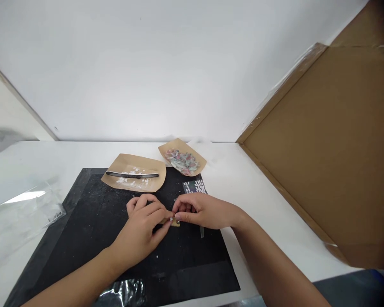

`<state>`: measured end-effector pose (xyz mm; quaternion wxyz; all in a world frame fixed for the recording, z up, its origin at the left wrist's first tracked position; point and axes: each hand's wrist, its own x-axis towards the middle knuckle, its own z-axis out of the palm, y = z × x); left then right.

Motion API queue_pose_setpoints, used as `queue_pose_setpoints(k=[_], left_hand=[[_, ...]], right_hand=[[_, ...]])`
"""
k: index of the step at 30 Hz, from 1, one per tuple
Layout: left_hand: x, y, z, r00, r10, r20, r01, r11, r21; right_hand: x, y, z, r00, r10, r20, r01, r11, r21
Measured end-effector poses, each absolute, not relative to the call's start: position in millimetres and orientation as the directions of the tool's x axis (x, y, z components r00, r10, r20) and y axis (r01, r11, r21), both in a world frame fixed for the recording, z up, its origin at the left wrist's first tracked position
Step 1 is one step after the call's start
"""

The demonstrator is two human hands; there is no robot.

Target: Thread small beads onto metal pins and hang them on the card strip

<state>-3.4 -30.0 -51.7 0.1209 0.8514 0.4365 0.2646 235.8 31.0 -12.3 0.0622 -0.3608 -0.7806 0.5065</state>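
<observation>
Both hands meet over a black mat [109, 238]. My left hand [144, 224] is closed, its thumb and fingers pinching a small tan piece [176, 223] that lies between the hands. My right hand [201, 211] is closed too, with thumb and forefinger together at the right end of that piece, beside a tiny shiny bit; whatever sits between those fingertips is too small to make out. A dark sheet with small white pieces [195, 186] lies just behind my right hand, partly covered by it.
Behind the mat, a brown paper tray [115, 164] holds white bits and a black tweezer-like tool. Another paper tray [166, 147] holds colourful wrapped bits. Clear plastic bags [22, 217] lie at left; a large cardboard box [323, 140] stands at right.
</observation>
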Motion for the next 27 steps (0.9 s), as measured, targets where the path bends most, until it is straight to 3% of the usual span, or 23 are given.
queue_pose_setpoints(k=[6,13,27], left_hand=[[-5,-30,-48,0.472,0.821,0.322,0.691,-0.571,0.442],[-10,-25,-52,0.473,0.807,0.354,0.681,-0.590,0.434],[-15,-21,-51,0.473,0.810,0.347,0.682,-0.586,0.437]], right_hand=[[233,28,-14,-0.775,0.579,-0.255,0.494,0.301,-0.816],[225,28,-20,-0.739,0.648,-0.184,0.553,0.427,-0.715],[225,26,-20,-0.731,0.660,-0.174,0.571,0.453,-0.685]])
